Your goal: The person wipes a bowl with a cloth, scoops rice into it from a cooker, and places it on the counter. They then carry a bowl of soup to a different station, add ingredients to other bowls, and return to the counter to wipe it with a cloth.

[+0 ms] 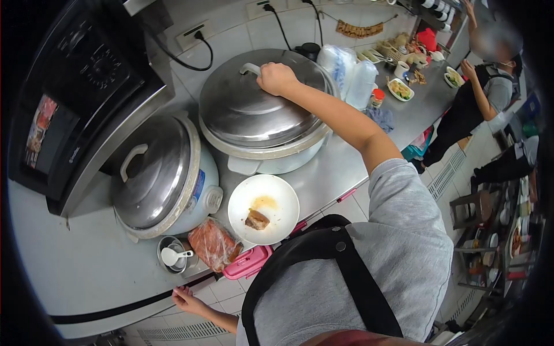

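Note:
My right hand (278, 79) grips the pale handle of the large metal lid (259, 109). The lid rests slightly askew on a big white cooker (285, 164). Low at the counter's front edge, my left hand (186, 300) has its fingers curled in; whether anything is in them cannot be made out. Closest to it is a metal cup (164, 255) with a white scoop (173, 256) in it. Beside the cup lies a plastic bag of reddish food (213, 245). A white plate (283, 199) holds a brown piece of food (257, 219) and some sauce.
A second cooker with a domed lid (156, 173) stands at the left, beside a black appliance (75, 86). Plastic bags (337, 66), a red-capped jar (377, 96) and a food bowl (400, 90) are farther right. A pink lid (248, 262) overhangs the front edge. Another person (479, 98) stands upper right.

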Available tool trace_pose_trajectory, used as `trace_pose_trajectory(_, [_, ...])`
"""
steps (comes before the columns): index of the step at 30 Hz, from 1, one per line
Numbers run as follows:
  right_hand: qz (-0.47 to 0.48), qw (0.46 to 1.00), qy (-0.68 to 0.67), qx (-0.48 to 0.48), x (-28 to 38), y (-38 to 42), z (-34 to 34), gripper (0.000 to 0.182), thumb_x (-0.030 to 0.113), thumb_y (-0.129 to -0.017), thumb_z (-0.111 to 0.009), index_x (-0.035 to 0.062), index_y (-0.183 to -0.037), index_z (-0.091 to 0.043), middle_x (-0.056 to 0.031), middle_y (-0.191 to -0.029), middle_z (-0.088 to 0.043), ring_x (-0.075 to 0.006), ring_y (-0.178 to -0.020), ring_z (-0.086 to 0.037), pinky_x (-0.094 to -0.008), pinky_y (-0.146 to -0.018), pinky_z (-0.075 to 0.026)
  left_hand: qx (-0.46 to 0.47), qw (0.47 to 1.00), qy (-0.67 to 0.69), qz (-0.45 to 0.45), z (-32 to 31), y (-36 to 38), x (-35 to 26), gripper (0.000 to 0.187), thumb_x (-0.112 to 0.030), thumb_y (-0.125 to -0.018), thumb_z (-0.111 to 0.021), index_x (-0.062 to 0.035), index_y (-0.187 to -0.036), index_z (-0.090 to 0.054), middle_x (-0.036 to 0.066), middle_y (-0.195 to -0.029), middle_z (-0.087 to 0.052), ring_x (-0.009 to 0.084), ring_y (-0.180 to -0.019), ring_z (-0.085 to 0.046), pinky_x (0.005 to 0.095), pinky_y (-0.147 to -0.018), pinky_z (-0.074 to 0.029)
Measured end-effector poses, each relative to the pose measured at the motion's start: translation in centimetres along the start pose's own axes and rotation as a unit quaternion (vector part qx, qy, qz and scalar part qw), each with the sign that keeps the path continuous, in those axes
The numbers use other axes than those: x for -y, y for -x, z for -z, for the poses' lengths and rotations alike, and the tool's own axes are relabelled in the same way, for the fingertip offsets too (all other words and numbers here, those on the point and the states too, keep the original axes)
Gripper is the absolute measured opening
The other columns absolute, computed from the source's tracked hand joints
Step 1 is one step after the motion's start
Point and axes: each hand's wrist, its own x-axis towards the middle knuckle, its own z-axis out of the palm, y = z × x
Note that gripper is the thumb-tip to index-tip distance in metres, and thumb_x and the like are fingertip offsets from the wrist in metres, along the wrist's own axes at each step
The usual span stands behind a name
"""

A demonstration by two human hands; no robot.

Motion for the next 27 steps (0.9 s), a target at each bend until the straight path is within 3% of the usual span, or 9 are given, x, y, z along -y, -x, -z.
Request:
trace_pose_trajectory(8, [-0.012, 1.000, -0.011, 0.025, -1.2, 1.0, 0.2, 0.029, 0.021, -0.075, -0.048, 0.0005, -0.089, -0.062, -0.0185, -0.093, -0.061, -0.0308, -0.089, -0.059, -0.0383, -0.078, -0.047, 0.178, 0.980, 0.076, -0.036, -9.6, 4.1, -4.9, 0.025, -0.028, -0.089, -0.048, -0.0043, -0.094, -0.053, 0.003, -0.079, -0.056, 0.0099, -0.070, -0.053, 0.0210, -0.059, -0.042])
trace_pose_trajectory(14, [-0.028, 0.996, -0.042, 0.072, -1.8, 0.2, -0.2, 0.029, 0.023, -0.073, -0.049, 0.0018, -0.087, -0.064, -0.0177, -0.094, -0.061, -0.0293, -0.090, -0.059, -0.0379, -0.077, -0.047, 0.403, 0.906, 0.107, -0.074, -16.6, 11.2, -10.0, 0.024, -0.024, -0.090, -0.047, -0.0016, -0.096, -0.053, 0.006, -0.080, -0.057, 0.0117, -0.069, -0.055, 0.0224, -0.063, -0.045])
trace_pose_trajectory(18, [-0.026, 0.997, -0.065, 0.039, -2.1, 0.3, -0.8, 0.028, 0.021, -0.074, -0.048, 0.0026, -0.088, -0.064, -0.0165, -0.095, -0.061, -0.0280, -0.091, -0.059, -0.0365, -0.077, -0.047, 0.494, 0.856, 0.125, -0.085, -20.4, 17.3, -13.7, 0.019, -0.018, -0.089, -0.047, -0.0009, -0.094, -0.053, 0.007, -0.080, -0.057, 0.0123, -0.069, -0.056, 0.0221, -0.063, -0.045])
trace_pose_trajectory(20, [-0.022, 0.998, -0.028, 0.052, -1.9, 0.5, -0.5, 0.022, 0.015, -0.078, -0.049, 0.0077, -0.091, -0.065, -0.0109, -0.096, -0.062, -0.0237, -0.092, -0.060, -0.0338, -0.075, -0.048, 0.533, 0.834, 0.126, -0.070, -21.3, 20.2, -16.0, 0.017, -0.016, -0.089, -0.048, -0.0009, -0.095, -0.053, 0.007, -0.080, -0.057, 0.0121, -0.070, -0.057, 0.0224, -0.063, -0.045])
trace_pose_trajectory(24, [-0.025, 0.997, -0.047, 0.050, -2.1, 0.7, 0.0, 0.021, 0.014, -0.076, -0.050, 0.0081, -0.090, -0.065, -0.0099, -0.096, -0.062, -0.0229, -0.093, -0.059, -0.0334, -0.074, -0.048, 0.531, 0.832, 0.122, -0.105, -22.6, 22.7, -17.0, 0.017, -0.016, -0.089, -0.048, -0.0008, -0.097, -0.052, 0.007, -0.081, -0.057, 0.0123, -0.071, -0.057, 0.0228, -0.065, -0.044])
trace_pose_trajectory(27, [-0.014, 0.997, -0.062, 0.053, -2.2, 1.0, 0.4, 0.021, 0.013, -0.076, -0.051, 0.0076, -0.091, -0.064, -0.0105, -0.096, -0.062, -0.0231, -0.093, -0.059, -0.0337, -0.073, -0.048, 0.512, 0.847, 0.119, -0.076, -22.2, 22.6, -16.2, 0.019, -0.016, -0.089, -0.048, -0.0004, -0.098, -0.052, 0.007, -0.082, -0.057, 0.0122, -0.072, -0.056, 0.0227, -0.065, -0.045])
